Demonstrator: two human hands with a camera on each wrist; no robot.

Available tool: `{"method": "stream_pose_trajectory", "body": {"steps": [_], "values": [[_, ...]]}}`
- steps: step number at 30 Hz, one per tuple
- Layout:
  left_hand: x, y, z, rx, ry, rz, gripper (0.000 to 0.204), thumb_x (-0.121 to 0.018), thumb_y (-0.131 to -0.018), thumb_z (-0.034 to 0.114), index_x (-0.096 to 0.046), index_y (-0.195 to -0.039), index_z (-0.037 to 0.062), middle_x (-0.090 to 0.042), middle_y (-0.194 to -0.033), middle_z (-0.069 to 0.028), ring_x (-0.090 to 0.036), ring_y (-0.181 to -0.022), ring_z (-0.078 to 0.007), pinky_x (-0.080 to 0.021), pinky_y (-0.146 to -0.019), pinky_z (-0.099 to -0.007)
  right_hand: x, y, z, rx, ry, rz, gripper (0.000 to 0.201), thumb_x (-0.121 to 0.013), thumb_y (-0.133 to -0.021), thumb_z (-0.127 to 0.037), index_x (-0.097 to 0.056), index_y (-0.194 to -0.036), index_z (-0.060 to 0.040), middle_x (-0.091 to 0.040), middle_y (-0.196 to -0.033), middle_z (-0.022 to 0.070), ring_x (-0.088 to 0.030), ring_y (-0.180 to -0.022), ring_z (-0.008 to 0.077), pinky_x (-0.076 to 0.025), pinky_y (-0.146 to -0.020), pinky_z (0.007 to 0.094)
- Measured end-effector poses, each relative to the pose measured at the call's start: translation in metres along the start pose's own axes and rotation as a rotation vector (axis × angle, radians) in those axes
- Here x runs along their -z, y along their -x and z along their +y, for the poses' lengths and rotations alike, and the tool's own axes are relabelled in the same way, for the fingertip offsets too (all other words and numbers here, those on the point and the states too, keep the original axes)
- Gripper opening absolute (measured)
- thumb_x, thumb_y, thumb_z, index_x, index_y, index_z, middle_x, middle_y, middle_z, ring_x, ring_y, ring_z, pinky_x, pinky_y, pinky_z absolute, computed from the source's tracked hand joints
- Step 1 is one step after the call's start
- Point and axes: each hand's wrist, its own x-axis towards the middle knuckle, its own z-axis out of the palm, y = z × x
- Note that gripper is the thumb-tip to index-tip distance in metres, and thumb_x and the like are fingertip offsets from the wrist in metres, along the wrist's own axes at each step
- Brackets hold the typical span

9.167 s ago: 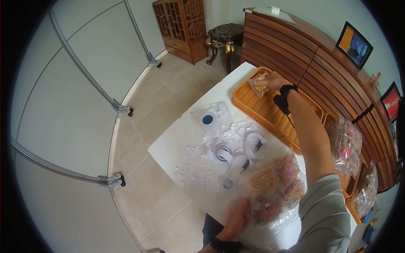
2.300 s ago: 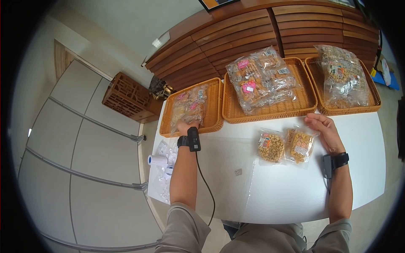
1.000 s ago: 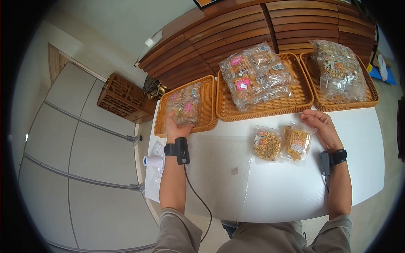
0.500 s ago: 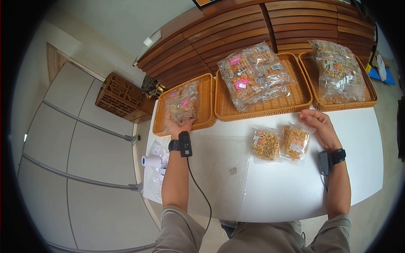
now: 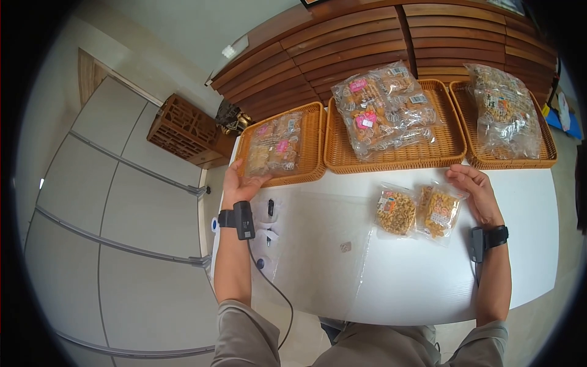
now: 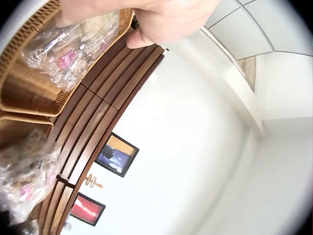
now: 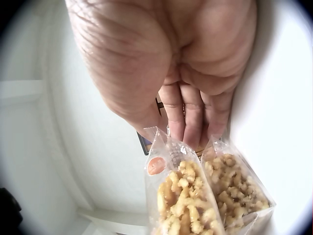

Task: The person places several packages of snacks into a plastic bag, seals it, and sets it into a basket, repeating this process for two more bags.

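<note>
My left hand (image 5: 242, 182) is at the front left corner of the left wicker basket (image 5: 316, 144), fingers extended and holding nothing. In that basket lies a clear bag of snack packets (image 5: 282, 147) with pink labels; in the left wrist view the hand (image 6: 164, 19) overlaps this bag (image 6: 73, 54). My right hand (image 5: 478, 192) rests on its side on the white table, fingers loosely bent. Beside its fingers lie two clear packets of golden crunchy snacks, the left packet (image 5: 396, 213) and the right packet (image 5: 441, 211). Close up, the fingertips (image 7: 193, 139) are right behind the packets' upper edges.
The middle basket (image 5: 449, 137) holds a large bag of snack packets (image 5: 385, 113), the right basket (image 5: 546, 150) another bag (image 5: 504, 110). A flat clear plastic bag (image 5: 324, 244) covers part of the table (image 5: 416, 281). Tape rolls and white scraps (image 5: 267, 235) lie at its left.
Earlier, one hand held a packet in the left basket, and a bag of packets lay on the table. Lately the left hand has drawn back from the bag in that basket; the right hand stays put.
</note>
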Motion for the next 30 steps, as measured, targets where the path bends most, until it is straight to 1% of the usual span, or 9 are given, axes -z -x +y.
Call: {"method": "stream_pose_trajectory", "body": {"steps": [3, 6, 9, 12, 15, 16, 19, 22, 30], "values": [[0.004, 0.009, 0.013, 0.044, 0.038, 0.069, 0.072, -0.047, -0.098, 0.025, -0.014, -0.145, -0.019, -0.016, -0.154, -0.0386, -0.009, -0.148, -0.0485, -0.011, -0.123, -0.0551, 0.0, 0.0, 0.001, 0.001, -0.003, -0.002, 0.028, -0.064, -0.096, -0.014, -0.065, -0.12, 0.0001, -0.071, -0.112, 0.009, -0.064, -0.108, 0.0159, -0.046, -0.102, 0.0298], [0.006, 0.018, 0.02, 0.011, 0.006, 0.239, 0.069, -0.05, -0.097, 0.025, -0.023, -0.135, -0.0252, -0.026, -0.146, -0.0442, -0.023, -0.143, -0.0527, -0.026, -0.119, -0.0542, 0.0, 0.0, 0.001, 0.002, -0.002, -0.002, 0.028, -0.064, -0.096, -0.014, -0.065, -0.12, 0.0002, -0.071, -0.112, 0.0092, -0.064, -0.109, 0.016, -0.046, -0.102, 0.03], [0.02, 0.022, 0.023, -0.001, -0.178, 0.196, 0.059, -0.051, -0.097, 0.025, -0.032, -0.131, -0.0198, -0.047, -0.135, -0.0391, -0.049, -0.128, -0.0489, -0.043, -0.11, -0.0511, -0.001, 0.0, 0.0, 0.004, -0.004, -0.007, 0.028, -0.064, -0.096, -0.014, -0.065, -0.121, -0.0002, -0.071, -0.113, 0.0089, -0.064, -0.109, 0.0158, -0.045, -0.102, 0.0299], [0.039, 0.016, 0.027, -0.136, -0.807, 0.156, 0.049, -0.061, -0.094, 0.022, -0.044, -0.127, -0.0097, -0.063, -0.119, -0.0304, -0.067, -0.105, -0.039, -0.056, -0.094, -0.0456, 0.001, 0.0, 0.0, 0.005, 0.002, -0.009, 0.028, -0.064, -0.096, -0.015, -0.066, -0.121, -0.0011, -0.071, -0.112, 0.0081, -0.064, -0.108, 0.0152, -0.045, -0.102, 0.0296], [0.042, 0.019, 0.022, -0.728, -1.651, 0.325, 0.049, -0.073, -0.085, 0.017, -0.054, -0.127, 0.0003, -0.068, -0.113, -0.0208, -0.071, -0.093, -0.0302, -0.059, -0.083, -0.0393, 0.0, 0.001, 0.001, 0.003, 0.008, -0.009, 0.027, -0.064, -0.096, -0.015, -0.066, -0.12, -0.0019, -0.071, -0.112, 0.0074, -0.064, -0.107, 0.0146, -0.045, -0.101, 0.0295], [0.046, 0.015, 0.027, -0.926, -1.808, 0.238, 0.054, -0.08, -0.075, 0.011, -0.061, -0.125, 0.004, -0.066, -0.119, -0.0181, -0.068, -0.101, -0.0301, -0.055, -0.089, -0.0375, -0.001, 0.0, 0.0, 0.006, 0.012, -0.008, 0.027, -0.064, -0.096, -0.015, -0.066, -0.12, -0.0021, -0.071, -0.111, 0.0072, -0.064, -0.107, 0.0144, -0.045, -0.101, 0.0295], [0.055, 0.002, 0.035, -1.0, -2.178, 0.02, 0.059, -0.081, -0.072, 0.01, -0.061, -0.127, 0.0046, -0.06, -0.128, -0.0174, -0.06, -0.116, -0.0333, -0.048, -0.101, -0.0382, 0.0, 0.0, 0.001, 0.005, 0.004, 0.0, 0.026, -0.064, -0.096, -0.014, -0.067, -0.119, -0.0022, -0.071, -0.11, 0.0071, -0.064, -0.106, 0.0145, -0.045, -0.101, 0.0302], [0.052, -0.006, 0.036, -0.933, -2.125, 0.018, 0.061, -0.081, -0.071, 0.01, -0.06, -0.128, 0.0048, -0.054, -0.135, -0.0195, -0.051, -0.127, -0.035, -0.041, -0.109, -0.0401, 0.0, 0.0, 0.001, 0.001, 0.004, 0.003, 0.026, -0.064, -0.096, -0.014, -0.067, -0.119, -0.0022, -0.071, -0.109, 0.0072, -0.064, -0.106, 0.0147, -0.045, -0.101, 0.0303], [0.042, -0.028, 0.054, -0.763, -2.199, -0.079, 0.052, -0.074, -0.076, 0.005, -0.054, -0.124, 0.0034, -0.062, -0.12, -0.0245, -0.061, -0.11, -0.0429, -0.051, -0.093, -0.0456, -0.002, 0.0, 0.001, -0.002, -0.004, 0.012, 0.026, -0.063, -0.096, -0.013, -0.067, -0.119, -0.0012, -0.071, -0.11, 0.0077, -0.065, -0.106, 0.0153, -0.045, -0.102, 0.0311]]}}
